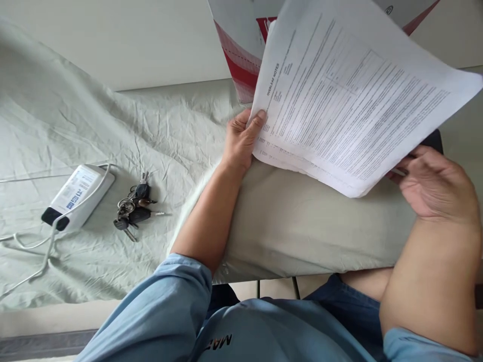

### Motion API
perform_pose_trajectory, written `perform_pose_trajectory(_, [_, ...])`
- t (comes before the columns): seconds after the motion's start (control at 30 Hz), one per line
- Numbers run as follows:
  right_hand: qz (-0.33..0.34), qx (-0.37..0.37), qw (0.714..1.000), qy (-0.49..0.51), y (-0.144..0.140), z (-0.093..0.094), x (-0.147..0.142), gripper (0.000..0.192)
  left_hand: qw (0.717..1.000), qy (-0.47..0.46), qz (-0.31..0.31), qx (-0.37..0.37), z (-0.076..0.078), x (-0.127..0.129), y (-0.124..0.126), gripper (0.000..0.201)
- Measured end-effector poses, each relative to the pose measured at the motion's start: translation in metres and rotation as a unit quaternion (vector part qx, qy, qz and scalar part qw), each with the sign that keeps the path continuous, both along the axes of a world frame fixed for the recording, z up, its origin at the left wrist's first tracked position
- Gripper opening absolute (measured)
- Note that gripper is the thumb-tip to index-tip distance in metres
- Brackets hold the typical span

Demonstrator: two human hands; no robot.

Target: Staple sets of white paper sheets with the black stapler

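A stack of printed paper sheets (pixel 350 95) is held up over a pale pillow (pixel 302 226). My left hand (pixel 241 138) grips the stack's lower left corner, thumb on the top page. My right hand (pixel 433 186) is at the stack's right edge, fingers curled under the sheets beside a dark object (pixel 433 141) that is mostly hidden. Behind the papers stands a red and white envelope or folder (pixel 241 55), partly covered by them.
A wrinkled pale green sheet (pixel 94 130) covers the bed. On it at the left lie a white power bank (pixel 77 196) with a white cable (pixel 33 246) and a bunch of keys (pixel 134 206). My blue sleeves fill the bottom.
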State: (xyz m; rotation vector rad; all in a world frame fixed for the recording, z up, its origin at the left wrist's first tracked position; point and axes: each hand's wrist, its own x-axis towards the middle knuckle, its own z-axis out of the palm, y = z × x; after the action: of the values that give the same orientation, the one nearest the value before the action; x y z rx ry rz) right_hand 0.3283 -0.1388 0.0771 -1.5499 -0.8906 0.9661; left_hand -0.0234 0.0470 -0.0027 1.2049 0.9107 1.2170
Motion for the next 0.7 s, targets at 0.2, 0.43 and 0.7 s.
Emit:
perform_pose_trajectory(0.2, [-0.065, 0.239, 0.968, -0.044, 0.013, -0.008, -0.002, 0.048, 0.995, -0.039, -0.047, 0.081, 0.001, -0.006, 0.003, 0.063])
perform_pose_trajectory(0.43, [-0.012, 0.225, 0.972, -0.064, 0.012, -0.004, 0.001, 0.068, 0.987, 0.068, -0.131, 0.058, 0.002, -0.007, -0.007, 0.073])
perform_pose_trajectory(0.7, [-0.016, 0.311, 0.946, -0.088, 0.022, -0.004, 0.012, 0.095, 0.981, 0.104, -0.148, 0.076, 0.007, -0.011, -0.008, 0.076])
